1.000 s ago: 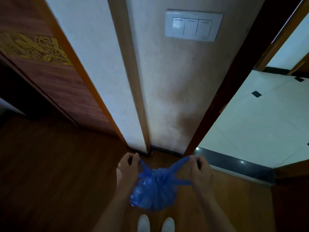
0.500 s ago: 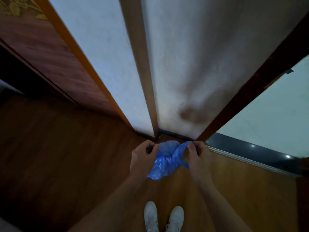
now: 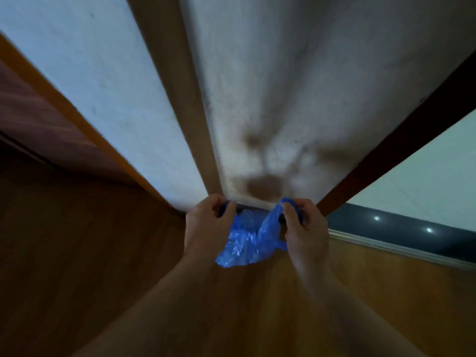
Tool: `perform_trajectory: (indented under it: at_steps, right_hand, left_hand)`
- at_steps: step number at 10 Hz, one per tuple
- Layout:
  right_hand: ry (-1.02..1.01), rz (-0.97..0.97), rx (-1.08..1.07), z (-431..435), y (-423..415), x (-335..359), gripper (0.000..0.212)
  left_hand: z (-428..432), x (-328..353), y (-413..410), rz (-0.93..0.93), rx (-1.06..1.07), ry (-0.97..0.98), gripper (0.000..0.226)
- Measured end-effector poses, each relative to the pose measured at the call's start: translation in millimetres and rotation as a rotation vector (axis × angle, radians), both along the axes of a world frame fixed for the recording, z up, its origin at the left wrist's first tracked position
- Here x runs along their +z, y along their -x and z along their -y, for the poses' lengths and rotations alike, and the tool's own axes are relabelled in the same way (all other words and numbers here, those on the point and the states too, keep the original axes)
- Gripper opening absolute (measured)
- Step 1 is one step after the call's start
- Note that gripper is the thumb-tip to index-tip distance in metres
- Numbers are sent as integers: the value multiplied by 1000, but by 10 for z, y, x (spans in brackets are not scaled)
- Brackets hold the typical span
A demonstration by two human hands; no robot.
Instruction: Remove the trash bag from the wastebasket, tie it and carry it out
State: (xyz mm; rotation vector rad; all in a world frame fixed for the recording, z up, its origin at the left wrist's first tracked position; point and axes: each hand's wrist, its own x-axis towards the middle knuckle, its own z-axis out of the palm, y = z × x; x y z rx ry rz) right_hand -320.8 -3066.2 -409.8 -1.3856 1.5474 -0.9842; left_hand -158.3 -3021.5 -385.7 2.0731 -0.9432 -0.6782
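Observation:
A small blue plastic trash bag (image 3: 248, 242) hangs between my two hands just above the wooden floor, close to the foot of the wall. My left hand (image 3: 207, 224) pinches one upper end of the bag in its closed fingers. My right hand (image 3: 304, 226) grips the other end, which bunches up over its fingertips. The bag's body sags below and between the hands. No wastebasket is in view.
A pale wall (image 3: 296, 99) with a wooden trim strip (image 3: 177, 99) rises right in front. A dark door frame (image 3: 401, 153) on the right borders a light tiled floor (image 3: 425, 181) behind a dark threshold (image 3: 401, 225). A reddish wooden door (image 3: 43, 124) stands at left.
The view has tilted down and closer to the wall; the light switch and my shoes have left the frame. My hands have come closer together and the bag has slackened.

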Motion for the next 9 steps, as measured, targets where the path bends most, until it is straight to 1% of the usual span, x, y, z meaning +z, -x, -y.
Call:
perform_trajectory:
  at_steps: [1, 2, 3, 4, 5, 6, 7, 8, 9]
  right_hand:
    - [-68, 24, -19, 85, 23, -52, 10]
    - [-69, 41, -22, 210, 15, -4, 11]
    - [-61, 29, 6, 289, 16, 32, 12]
    - [-47, -60, 67, 325, 25, 30, 15]
    - [-18, -179, 169, 340, 63, -58, 16]
    - [74, -565, 381, 311, 191, -209, 33]
    - [236, -867, 547, 226, 339, -279, 51]
    - [299, -928, 617, 121, 395, -234, 54]
    - [287, -951, 642, 53, 449, -200, 56]
  left_hand:
    - [70, -106, -114, 38, -20, -39, 16]
    - [145, -75, -189, 85, -18, -44, 17]
    - [204, -61, -201, 90, -34, -53, 16]
    - [244, -51, -162, 105, -64, -39, 13]
    - [204, -111, -138, 269, -227, -9, 8]
    - [97, -238, -174, 526, -423, -40, 37]
    - [-43, -268, -190, 663, -507, -119, 55]
    - [-188, -250, -190, 760, -561, -156, 63]
    - [-283, -192, -168, 794, -567, -184, 62]
